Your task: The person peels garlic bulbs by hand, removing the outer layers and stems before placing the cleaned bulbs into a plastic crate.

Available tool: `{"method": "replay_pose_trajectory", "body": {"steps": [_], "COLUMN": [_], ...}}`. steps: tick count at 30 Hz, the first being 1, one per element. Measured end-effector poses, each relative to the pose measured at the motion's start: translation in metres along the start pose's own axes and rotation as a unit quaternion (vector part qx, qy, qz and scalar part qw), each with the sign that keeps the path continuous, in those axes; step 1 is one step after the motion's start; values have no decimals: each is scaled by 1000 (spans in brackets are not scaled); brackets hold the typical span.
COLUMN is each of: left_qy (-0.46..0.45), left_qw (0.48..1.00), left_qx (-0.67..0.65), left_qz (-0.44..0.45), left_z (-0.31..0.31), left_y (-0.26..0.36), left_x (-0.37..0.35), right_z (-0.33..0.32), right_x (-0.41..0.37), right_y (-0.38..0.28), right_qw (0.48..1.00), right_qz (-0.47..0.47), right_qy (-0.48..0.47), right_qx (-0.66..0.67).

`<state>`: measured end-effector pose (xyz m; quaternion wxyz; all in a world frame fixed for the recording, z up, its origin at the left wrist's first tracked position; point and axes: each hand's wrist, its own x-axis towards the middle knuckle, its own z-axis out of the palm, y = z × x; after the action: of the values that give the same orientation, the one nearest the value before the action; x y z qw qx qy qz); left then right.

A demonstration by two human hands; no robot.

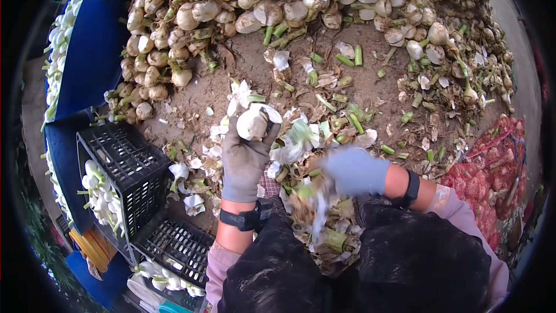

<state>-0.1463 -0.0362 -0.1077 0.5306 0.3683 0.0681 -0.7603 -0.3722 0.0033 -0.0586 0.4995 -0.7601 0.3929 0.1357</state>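
Observation:
My left hand (248, 159), in a grey glove, is wrapped round a garlic bulb (252, 124). The bulb is mostly white, with a brownish patch and a loose flap of pale skin on its right side. My right hand (354, 171), gloved too, is to the right of the bulb and apart from it. Motion smears its fingers, so whether they grip anything does not show. Just below it is a blurred strip of pale peel (320, 214). Peelings and cut green stems (304, 139) lie on the soil around and between my hands.
Unpeeled garlic bulbs (188, 16) are heaped at the back and right. On the left stand black plastic crates (124, 156), with clean white bulbs (99, 194) in one. Blue sheeting (92, 52) rises behind them. Red net bags (478, 179) of bulbs sit at right.

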Motion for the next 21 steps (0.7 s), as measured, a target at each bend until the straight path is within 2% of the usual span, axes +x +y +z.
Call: {"method": "replay_pose_trajectory", "body": {"steps": [1, 2, 3, 4, 6, 7, 8, 9, 10, 11, 12, 13, 14, 15, 16, 18, 20, 21], "left_qy": [-3, 8, 20, 19, 14, 27, 29, 2, -22, 86, 89, 54, 15, 50, 43, 116, 100, 49], "left_qw": [1000, 999, 996, 996, 979, 976, 976, 940, 872, 982, 981, 991, 995, 992, 992, 973, 972, 972], "left_qx": [0, 31, 62, 62, 182, 204, 205, 337, 459, 169, 168, 124, 80, 98, 99, 197, 212, 229], "left_qz": [-5, -35, -64, -67, -91, -67, -63, 58, 172, 22, 24, -20, -66, -55, -58, -7, 3, 4], "left_z": [4, 6, 8, 8, 8, 12, 10, 4, -3, 9, -3, -18, -30, -18, -7, 11, 14, 11], "left_y": [-2, -4, -7, -11, -15, -17, -19, -20, -20, -8, -4, -2, -4, -7, -11, -20, -23, -22], "left_x": [-2, -5, -6, -6, -5, -6, -6, -5, -7, -1, 1, 4, 6, 5, 3, -3, -9, -7], "right_z": [-1, -4, -19, -25, -31, -32, -31, -25, -21, -32, -42, -43, -51, -42, -28, -19, -10, -10], "right_x": [6, 15, 22, 34, 52, 51, 44, 33, 21, 5, -8, -10, -13, 2, 20, 35, 47, 53], "right_y": [9, 15, 9, 9, 10, 7, 2, -1, -7, -20, -29, -28, -27, -14, -1, -1, -10, -13], "right_qw": [981, 942, 900, 899, 889, 937, 937, 963, 963, 948, 915, 880, 906, 961, 936, 921, 909, 904], "right_qz": [41, 41, 24, 27, -84, -1, -6, -36, -63, -123, -179, -199, -52, -7, 41, 21, -3, 18], "right_qy": [178, 326, 431, 431, 444, 343, 343, 256, 158, 68, -21, 16, 72, 213, 339, 382, 413, 420], "right_qx": [-72, -64, -67, -68, -75, -62, -62, 73, 207, 287, 361, 431, 414, 175, -81, -73, -52, -79]}}
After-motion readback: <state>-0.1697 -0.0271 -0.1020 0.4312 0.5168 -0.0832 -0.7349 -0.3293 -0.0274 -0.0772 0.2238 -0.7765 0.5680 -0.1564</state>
